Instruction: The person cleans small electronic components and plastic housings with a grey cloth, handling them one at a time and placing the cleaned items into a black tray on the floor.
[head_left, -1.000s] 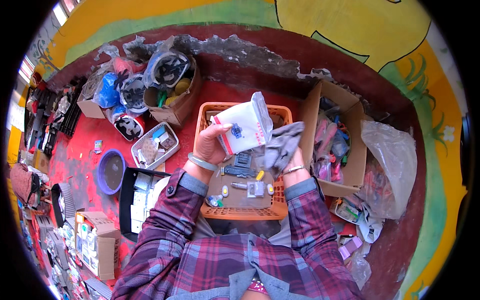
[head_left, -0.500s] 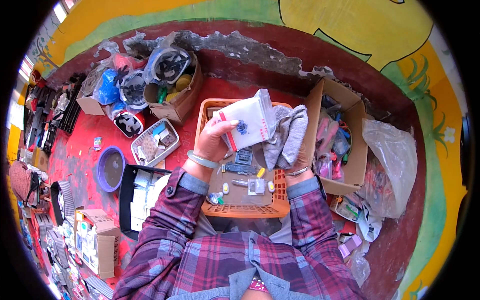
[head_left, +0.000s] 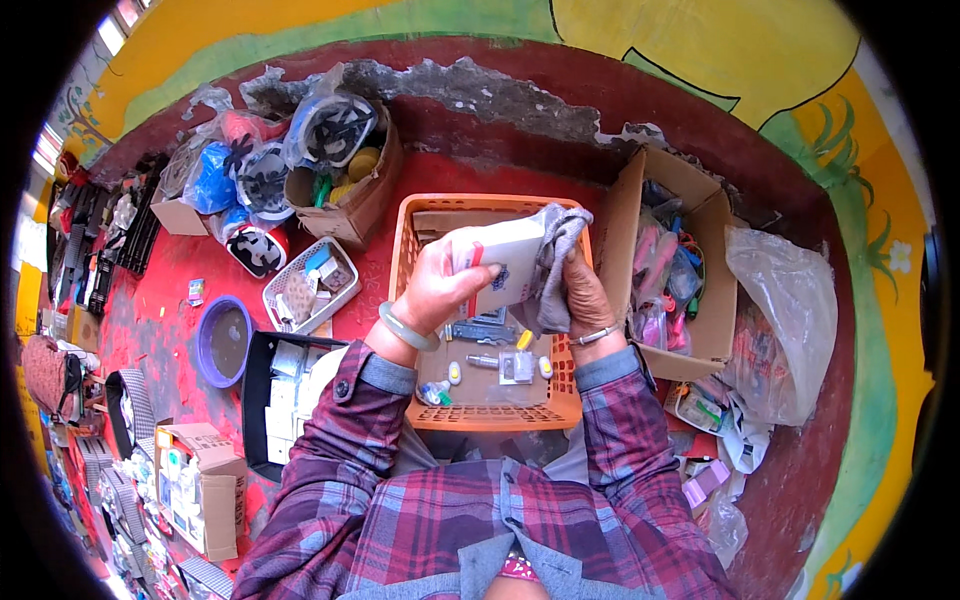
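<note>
My left hand (head_left: 440, 286) grips a flat white packet (head_left: 515, 262) with red and blue print, thumb across its front. In my right hand (head_left: 590, 292) is a grey cloth (head_left: 556, 272), which presses against the packet's right edge. Both are held above an orange plastic basket (head_left: 490, 418). Inside it, below my hands, lie a dark grey-blue flat tool-like piece (head_left: 476, 332), a small yellow piece (head_left: 524, 340), a clear plastic box (head_left: 516, 367), two small white oval pieces and a small bagged item (head_left: 434, 392). The packet and cloth hide the basket's far part.
On the right stands a cardboard box (head_left: 712, 345) of mixed small goods, beside a clear plastic bag (head_left: 785, 310). To the left are a purple basin (head_left: 222, 340), a white basket (head_left: 312, 285) and a black box (head_left: 262, 400). Helmets (head_left: 340, 130) sit at the far left.
The packet has turned and tilted so its edge shows. The cloth, earlier hanging beside it, now wraps against its right side, and my right hand has moved in closer.
</note>
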